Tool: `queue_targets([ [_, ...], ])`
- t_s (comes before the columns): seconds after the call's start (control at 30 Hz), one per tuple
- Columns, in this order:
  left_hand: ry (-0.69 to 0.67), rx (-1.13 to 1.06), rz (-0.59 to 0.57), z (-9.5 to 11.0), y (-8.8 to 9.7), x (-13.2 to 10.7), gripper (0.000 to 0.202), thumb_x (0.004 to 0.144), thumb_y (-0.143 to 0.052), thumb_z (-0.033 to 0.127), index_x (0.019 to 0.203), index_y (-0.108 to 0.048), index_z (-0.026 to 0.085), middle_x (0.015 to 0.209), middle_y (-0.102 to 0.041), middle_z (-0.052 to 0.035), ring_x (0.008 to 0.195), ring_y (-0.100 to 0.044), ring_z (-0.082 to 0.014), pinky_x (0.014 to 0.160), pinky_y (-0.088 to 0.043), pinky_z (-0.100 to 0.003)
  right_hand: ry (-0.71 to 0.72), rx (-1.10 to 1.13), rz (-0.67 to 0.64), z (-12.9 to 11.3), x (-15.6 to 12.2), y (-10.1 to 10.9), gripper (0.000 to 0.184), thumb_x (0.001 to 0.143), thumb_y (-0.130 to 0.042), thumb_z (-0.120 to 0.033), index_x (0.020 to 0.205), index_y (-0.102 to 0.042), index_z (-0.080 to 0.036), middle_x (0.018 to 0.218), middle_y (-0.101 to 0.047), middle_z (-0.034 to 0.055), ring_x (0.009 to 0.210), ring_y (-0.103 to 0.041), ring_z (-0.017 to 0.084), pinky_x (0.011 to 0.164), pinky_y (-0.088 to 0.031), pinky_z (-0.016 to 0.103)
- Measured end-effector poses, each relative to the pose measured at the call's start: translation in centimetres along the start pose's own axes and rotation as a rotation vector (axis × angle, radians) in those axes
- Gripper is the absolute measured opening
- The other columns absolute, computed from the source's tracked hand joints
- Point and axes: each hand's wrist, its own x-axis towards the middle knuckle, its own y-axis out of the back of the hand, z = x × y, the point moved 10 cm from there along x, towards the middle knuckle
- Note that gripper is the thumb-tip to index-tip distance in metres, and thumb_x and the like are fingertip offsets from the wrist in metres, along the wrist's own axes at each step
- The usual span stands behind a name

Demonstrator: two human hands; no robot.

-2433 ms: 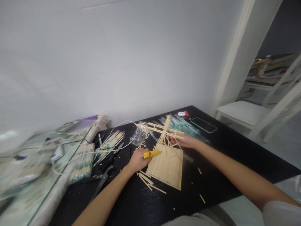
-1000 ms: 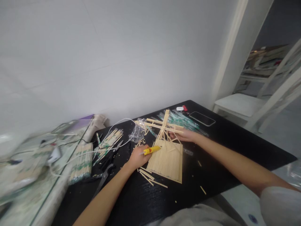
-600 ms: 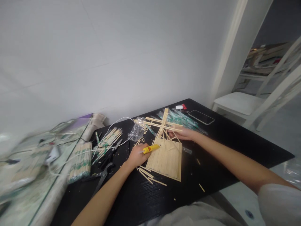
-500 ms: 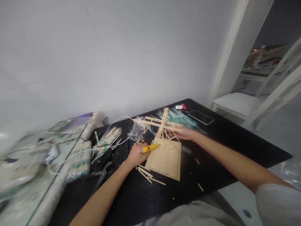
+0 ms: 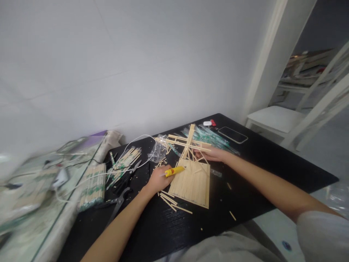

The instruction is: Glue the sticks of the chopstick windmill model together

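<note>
My left hand [image 5: 159, 179] is closed around a yellow hot glue gun [image 5: 175, 171], with a pale glue stick showing at its back end. The gun's front reaches over a flat panel of pale wooden sticks [image 5: 191, 185] lying on the table. Above the panel's far part stands a stick frame [image 5: 188, 147] with crossed arms and slanting struts, rather like a small windmill. My right hand [image 5: 208, 153] grips this frame from the right side; its fingertips are partly hidden behind the struts. Loose cut sticks [image 5: 169, 200] lie just below the panel's left corner.
Left on the black table [image 5: 160, 233] are scissors [image 5: 133, 169], opened chopsticks [image 5: 127, 160], a wrapped chopstick bundle [image 5: 92, 185] and a white cable. Empty wrappers [image 5: 209, 136] and a phone [image 5: 233, 135] lie at the back right. A white chair [image 5: 275, 118] stands beyond.
The view has shifted very slightly. Both hands, the glue gun and the stick frame hold nearly the same positions.
</note>
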Motion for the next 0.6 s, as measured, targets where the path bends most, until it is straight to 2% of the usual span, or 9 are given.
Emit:
queue_targets([
  [0.37, -0.015, -0.007, 0.001, -0.24, -0.17, -0.01, 0.02, 0.104, -0.077, 0.03, 0.087, -0.068, 0.026, 0.08, -0.074, 0.0003, 0.075, -0.071, -0.018, 0.072, -0.048, -0.029, -0.002, -0.021, 0.008, 0.03, 0.15, -0.02, 0.046, 0.09, -0.112, -0.045, 0.088, -0.072, -0.022, 0.072, -0.067, -0.0026, 0.072, -0.069, 0.016, 0.088, -0.07, 0.037],
  [0.6, 0.007, -0.001, -0.01, -0.23, -0.15, 0.0, 0.018, 0.103, -0.076, 0.03, 0.088, -0.068, 0.026, 0.081, -0.075, -0.0007, 0.078, -0.072, -0.0193, 0.075, -0.05, -0.03, -0.005, -0.016, -0.01, -0.03, 0.03, -0.2, 0.038, 0.099, -0.105, -0.042, 0.091, -0.074, -0.021, 0.072, -0.068, -0.0011, 0.071, -0.07, 0.016, 0.089, -0.071, 0.037],
])
